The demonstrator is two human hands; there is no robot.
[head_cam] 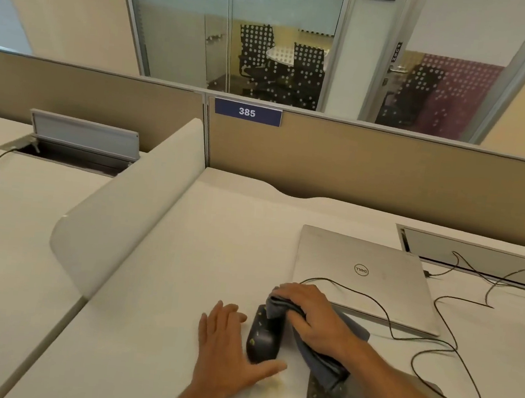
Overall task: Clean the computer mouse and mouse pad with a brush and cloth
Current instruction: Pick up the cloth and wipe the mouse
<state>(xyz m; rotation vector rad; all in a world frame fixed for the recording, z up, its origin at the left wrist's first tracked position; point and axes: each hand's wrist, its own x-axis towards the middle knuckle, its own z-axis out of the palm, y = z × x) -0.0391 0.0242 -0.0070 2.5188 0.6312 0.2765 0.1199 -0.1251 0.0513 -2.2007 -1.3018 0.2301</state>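
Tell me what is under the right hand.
The right hand holds a grey cloth bunched over the far right side of the black mouse. Whatever part of the mouse lies beneath cloth and hand is hidden.

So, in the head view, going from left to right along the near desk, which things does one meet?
Left hand → computer mouse → right hand holding the grey cloth → black cable.
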